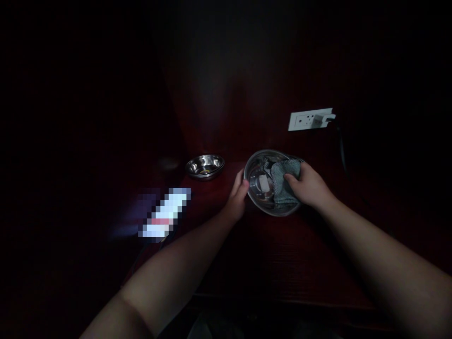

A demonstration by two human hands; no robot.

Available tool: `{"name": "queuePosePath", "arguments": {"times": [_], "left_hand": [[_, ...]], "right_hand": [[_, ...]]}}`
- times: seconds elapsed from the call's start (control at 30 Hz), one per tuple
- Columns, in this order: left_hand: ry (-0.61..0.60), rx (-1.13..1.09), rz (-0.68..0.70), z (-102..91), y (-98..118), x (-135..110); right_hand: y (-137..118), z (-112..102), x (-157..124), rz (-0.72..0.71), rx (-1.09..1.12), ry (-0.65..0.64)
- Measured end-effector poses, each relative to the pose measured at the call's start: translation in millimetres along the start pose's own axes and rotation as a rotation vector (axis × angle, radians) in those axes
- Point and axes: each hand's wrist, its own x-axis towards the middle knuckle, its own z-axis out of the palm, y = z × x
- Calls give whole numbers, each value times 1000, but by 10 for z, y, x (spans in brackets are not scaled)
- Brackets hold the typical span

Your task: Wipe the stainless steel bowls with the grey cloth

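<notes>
A metal bowl [259, 197] is held up, tilted so that its inside faces me, with a pale patch at its bottom. My left hand [238, 195] grips the bowl's left rim, the thumb at the edge and the other fingers mostly hidden behind. At the right rim my right hand [309, 183] is closed on a grey-green cloth [287, 181], thumb on top, pressing it over the rim. The cloth hangs into the right half of the bowl. The fingers behind that rim are out of sight.
On the dark red table [275, 263], small metal bowls [205, 175] sit stacked left of my hands. A lit phone [165, 214], blurred by pixels, lies nearer on the left. A white power outlet [305, 120] with a plug and cable is behind, to the right. The surroundings are very dark.
</notes>
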Motion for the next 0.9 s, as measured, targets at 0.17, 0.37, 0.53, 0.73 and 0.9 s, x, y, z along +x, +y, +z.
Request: {"name": "queuePosePath", "arguments": {"times": [0.17,0.37,0.53,0.73,0.9], "left_hand": [[-60,81,6,54,-2,-49],[0,6,-70,31,-41,1],[59,-26,-154,-3,-67,24],[52,-43,-201,4,-77,31],[56,-38,-237,-30,-110,50]], "right_hand": [[1,27,-9,2,17,-2],[13,46,-9,24,10,-46],[2,36,-14,31,54,-76],[-18,11,-30,28,54,-74],[0,13,-21,17,23,-81]]}}
